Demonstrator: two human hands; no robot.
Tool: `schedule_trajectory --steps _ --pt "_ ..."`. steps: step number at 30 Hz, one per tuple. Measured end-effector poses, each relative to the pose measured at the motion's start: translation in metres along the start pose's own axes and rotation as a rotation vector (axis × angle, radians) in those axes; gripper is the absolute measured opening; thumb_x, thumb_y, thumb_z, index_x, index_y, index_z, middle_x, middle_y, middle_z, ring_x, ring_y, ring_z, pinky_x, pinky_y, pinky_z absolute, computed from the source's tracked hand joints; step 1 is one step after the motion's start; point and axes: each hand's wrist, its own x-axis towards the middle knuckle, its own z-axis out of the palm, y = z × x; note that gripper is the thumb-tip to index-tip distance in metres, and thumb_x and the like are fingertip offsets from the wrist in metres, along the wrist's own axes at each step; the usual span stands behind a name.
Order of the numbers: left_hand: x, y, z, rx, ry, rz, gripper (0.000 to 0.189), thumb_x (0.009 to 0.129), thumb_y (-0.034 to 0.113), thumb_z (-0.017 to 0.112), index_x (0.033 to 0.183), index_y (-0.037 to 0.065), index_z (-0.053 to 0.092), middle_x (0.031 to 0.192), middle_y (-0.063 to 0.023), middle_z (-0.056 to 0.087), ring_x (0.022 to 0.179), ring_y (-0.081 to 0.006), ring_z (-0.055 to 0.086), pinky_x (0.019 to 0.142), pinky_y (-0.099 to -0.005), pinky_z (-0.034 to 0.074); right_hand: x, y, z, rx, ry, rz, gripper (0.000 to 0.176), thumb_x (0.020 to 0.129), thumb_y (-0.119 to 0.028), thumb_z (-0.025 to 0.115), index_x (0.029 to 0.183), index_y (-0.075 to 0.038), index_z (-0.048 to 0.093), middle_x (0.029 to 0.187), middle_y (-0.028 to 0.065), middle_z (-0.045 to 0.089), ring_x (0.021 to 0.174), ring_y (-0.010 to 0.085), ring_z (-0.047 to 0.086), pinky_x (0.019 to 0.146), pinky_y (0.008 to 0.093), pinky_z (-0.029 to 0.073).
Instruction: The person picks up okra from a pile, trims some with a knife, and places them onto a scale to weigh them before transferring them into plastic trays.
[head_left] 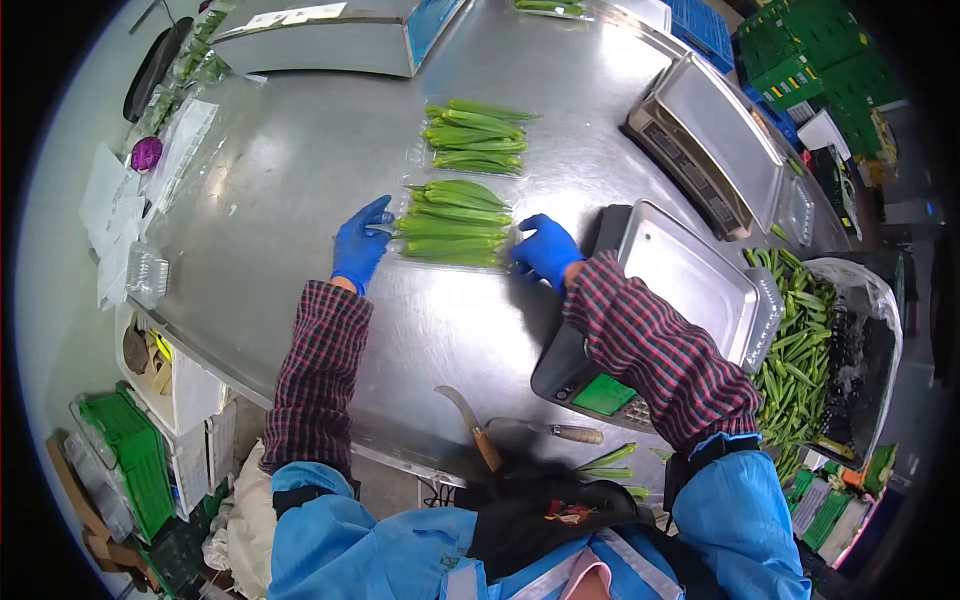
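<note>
Head cam: okra pack (455, 226) sits on the desk (300, 150), pods running left-right. Left hand (362, 246) flat and loose at one end, right hand (545, 250) curled at the other, grip unclear.

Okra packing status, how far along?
Done: one filled far pack lies farther up the steel table. In hand: left hand and right hand flank the near pack, at its ends. Left: a big heap of loose okra beside the scale, so likely early.
</note>
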Motion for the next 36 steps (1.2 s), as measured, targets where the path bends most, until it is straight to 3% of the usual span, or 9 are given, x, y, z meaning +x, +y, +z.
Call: schedule_trajectory --steps 9,12,14,15,20,24,27,31,36 --pt "0.115 0.002 0.023 -0.028 -0.051 0.112 0.05 0.079 -0.009 0.048 0.125 0.007 0.057 0.104 -0.0059 0.063 0.081 -0.0092 0.057 0.065 -0.0201 0.047 0.123 0.008 -0.024 -0.09 0.224 -0.233 0.046 0.07 0.002 0.061 0.116 0.0 0.052 0.078 0.0158 0.064 0.062 0.0221 0.064 0.05 0.0327 0.052" --pt "0.171 -0.014 0.036 0.039 -0.073 0.247 0.049 0.079 -0.001 0.056 0.127 0.007 0.055 0.11 -0.0085 0.062 0.085 -0.0135 0.059 0.07 -0.0245 0.049 0.144 -0.012 -0.056 -0.528 0.382 -0.301 0.044 0.067 -0.016 0.067 0.109 -0.004 0.062 0.093 0.0177 0.066 0.082 0.0322 0.065 0.071 0.039 0.053" --pt "0.172 0.002 0.046 0.113 -0.131 0.093 0.06 0.079 0.007 0.066 0.135 0.008 0.045 0.133 -0.0115 0.049 0.098 -0.0217 0.056 0.083 -0.0305 0.048 0.12 -0.015 -0.07 -0.486 0.433 -0.306 0.047 0.067 -0.022 0.068 0.11 -0.006 0.061 0.098 0.0172 0.065 0.088 0.0317 0.064 0.078 0.0391 0.051" --pt "0.169 -0.004 0.057 0.326 0.045 0.465 0.061 0.08 0.008 0.066 0.136 0.01 0.043 0.137 -0.0086 0.045 0.109 -0.0246 0.05 0.091 -0.035 0.044 0.095 -0.018 -0.083 -0.436 0.419 -0.376 0.051 0.066 -0.028 0.068 0.112 -0.007 0.061 0.103 0.0167 0.065 0.095 0.0312 0.062 0.086 0.0391 0.048" --pt "0.054 0.056 0.115 0.189 -0.039 0.458 0.055 0.083 0.005 0.06 0.135 0.011 0.045 0.137 -0.0047 0.044 0.119 -0.0234 0.045 0.099 -0.0388 0.037 -0.075 0.043 -0.167 -0.31 0.635 -0.868 0.043 0.079 -0.02 0.066 0.119 -0.011 0.057 0.104 0.0097 0.06 0.091 0.0211 0.062 0.08 0.0348 0.049" --pt "0.0 0.069 0.143 0.166 -0.137 0.474 0.05 0.084 0.001 0.055 0.133 0.008 0.046 0.134 -0.005 0.047 0.12 -0.0217 0.044 0.1 -0.0371 0.036 -0.19 0.177 -0.262 -0.173 1.015 -0.466 0.029 0.08 -0.01 0.064 0.109 -0.01 0.063 0.098 0.0106 0.063 0.088 0.0221 0.064 0.074 0.0321 0.052" --pt "-0.039 0.104 0.174 0.168 -0.282 0.519 0.043 0.085 -0.002 0.051 0.128 0.003 0.049 0.133 -0.0059 0.049 0.119 -0.0217 0.045 0.1 -0.0341 0.036 -0.226 0.262 -0.308 -0.608 1.208 -0.172 0.023 0.08 -0.012 0.06 0.102 -0.014 0.066 0.095 0.0126 0.064 0.083 0.0311 0.065 0.073 0.0402 0.053" --pt "-0.087 0.143 0.214 0.231 -0.379 0.562 0.043 0.085 -0.003 0.05 0.128 0.003 0.049 0.131 -0.0069 0.05 0.119 -0.0213 0.046 0.101 -0.0333 0.036 -0.205 0.301 -0.313 -0.937 0.768 -0.202 0.021 0.072 -0.011 0.06 0.091 -0.012 0.069 0.091 0.0121 0.064 0.085 0.0303 0.065 0.071 0.0408 0.053" --pt "-0.13 0.161 0.26 0.234 -0.479 0.58 0.045 0.083 -0.007 0.05 0.127 0.002 0.05 0.13 -0.0109 0.051 0.118 -0.0205 0.048 0.103 -0.0337 0.035 -0.189 0.311 -0.312 -1.073 0.789 -0.284 0.014 0.066 -0.016 0.063 0.074 -0.007 0.069 0.085 0.0121 0.065 0.08 0.0287 0.066 0.065 0.0408 0.053"
